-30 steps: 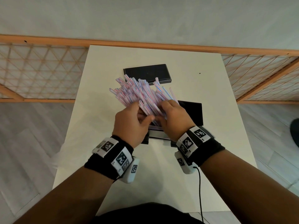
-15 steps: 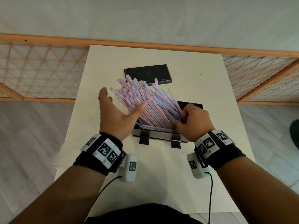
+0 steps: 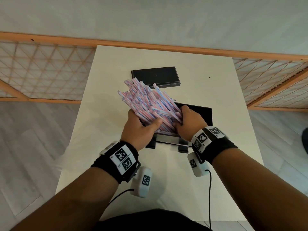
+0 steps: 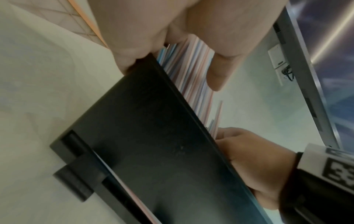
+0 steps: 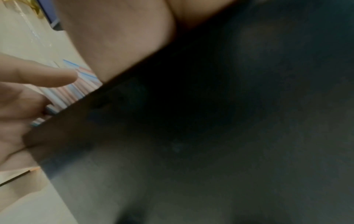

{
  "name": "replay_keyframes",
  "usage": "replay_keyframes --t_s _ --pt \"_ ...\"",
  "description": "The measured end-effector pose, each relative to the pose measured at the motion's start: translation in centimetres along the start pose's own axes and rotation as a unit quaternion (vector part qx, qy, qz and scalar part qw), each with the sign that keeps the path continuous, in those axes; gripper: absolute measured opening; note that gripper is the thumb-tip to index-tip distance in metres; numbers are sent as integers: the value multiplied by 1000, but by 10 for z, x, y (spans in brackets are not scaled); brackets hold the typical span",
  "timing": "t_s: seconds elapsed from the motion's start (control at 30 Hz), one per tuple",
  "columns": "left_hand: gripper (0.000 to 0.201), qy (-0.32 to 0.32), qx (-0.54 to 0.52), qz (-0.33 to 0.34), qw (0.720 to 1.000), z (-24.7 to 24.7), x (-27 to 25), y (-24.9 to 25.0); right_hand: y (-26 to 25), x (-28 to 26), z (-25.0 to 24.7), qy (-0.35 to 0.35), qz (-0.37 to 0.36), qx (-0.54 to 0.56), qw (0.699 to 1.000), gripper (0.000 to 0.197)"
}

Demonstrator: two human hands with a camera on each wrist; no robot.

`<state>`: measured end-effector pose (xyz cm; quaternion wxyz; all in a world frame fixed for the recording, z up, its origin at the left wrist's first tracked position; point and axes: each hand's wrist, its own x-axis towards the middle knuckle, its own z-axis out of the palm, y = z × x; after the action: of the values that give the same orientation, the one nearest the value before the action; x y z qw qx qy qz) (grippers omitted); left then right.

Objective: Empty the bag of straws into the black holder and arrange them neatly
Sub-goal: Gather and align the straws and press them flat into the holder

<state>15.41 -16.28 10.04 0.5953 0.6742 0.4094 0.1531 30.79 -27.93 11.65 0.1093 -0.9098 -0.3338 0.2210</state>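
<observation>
Pink-and-blue striped straws (image 3: pixel 146 104), black holder (image 3: pixel 202 114), cream table (image 3: pixel 216 100)

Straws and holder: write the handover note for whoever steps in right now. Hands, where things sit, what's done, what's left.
Left hand: grips the left side of the straw bundle, thumb across the front.
Right hand: curled round the bundle's right side.
Straws: lower ends inside the black holder on the white table; tops fan out up and to the left, uneven. One straw seems to poke out along the holder's front base.
Black lid: lies flat behind the holder, apart from it.
Bag: not in view.
Done: straws are in the holder.
Left: square the bundle, level it, tuck in strays.
</observation>
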Motion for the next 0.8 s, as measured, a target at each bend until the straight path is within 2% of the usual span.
replay_keyframes --t_s 0.13,0.2,0.33,0.43,0.53,0.7,0.8 --pt "67 -64 58 32 996 2 -4 6 1 2 -2 3 -20 -8 1000 37" --pt "62 -71 66 59 994 0 -7 11 -2 -1 -2 18 -46 11 999 33" --pt "33 -37 110 109 987 -13 -8 18 -7 -6 -6 44 -93 35 994 22" --pt "32 9 198 87 976 -28 -6 21 -6 -7 -14 62 -88 55 993 19" --pt "17 45 267 76 960 -39 -5 22 -5 -7 -19 76 -104 59 990 20" --pt "15 66 265 90 958 -40 -4 27 -12 -4 -22 88 -130 51 986 19" --pt "10 55 281 107 952 -39 -5 29 -17 -4 -20 89 -116 48 988 27"
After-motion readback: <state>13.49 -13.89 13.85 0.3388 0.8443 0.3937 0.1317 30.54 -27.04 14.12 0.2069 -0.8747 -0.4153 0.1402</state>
